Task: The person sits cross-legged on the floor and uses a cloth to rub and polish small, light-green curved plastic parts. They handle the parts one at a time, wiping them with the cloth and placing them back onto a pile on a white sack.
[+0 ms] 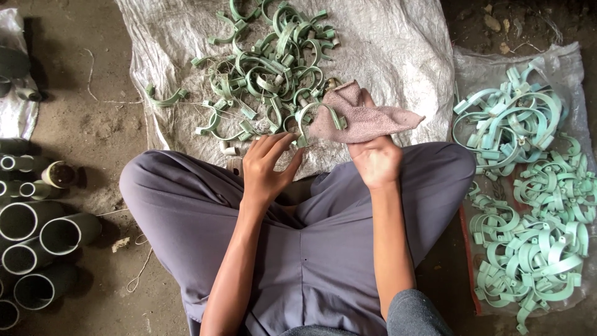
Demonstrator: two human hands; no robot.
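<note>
Gripped in the right hand [375, 160]: one pinkish-brown rag [364, 115], bunched in a closed fist, its loose end spread to the right. One green pipe clamp [320, 117] is held against the rag, partly covered by it. Left hand [268, 165] grip is half open, fingers extended, fingertips touching the clamp's lower left end; nothing is enclosed by it. Clamp and rag are held above the near edge of a white woven sack [398, 50] spread on the floor, just ahead of crossed legs in grey trousers [317, 261].

One loose pile of darker green clamps [267, 68] lies on the sack, just beyond the hands; count cannot be told, dozens, tangled. One stray clamp [165, 97] is set apart at the pile's left. A second heap of paler green clamps [535, 205] is laid on a clear plastic sheet [559, 56] at the right, also too many to count.

Grey pipe sections [37, 236] are stacked at the left edge, roughly nine open ends seen.
</note>
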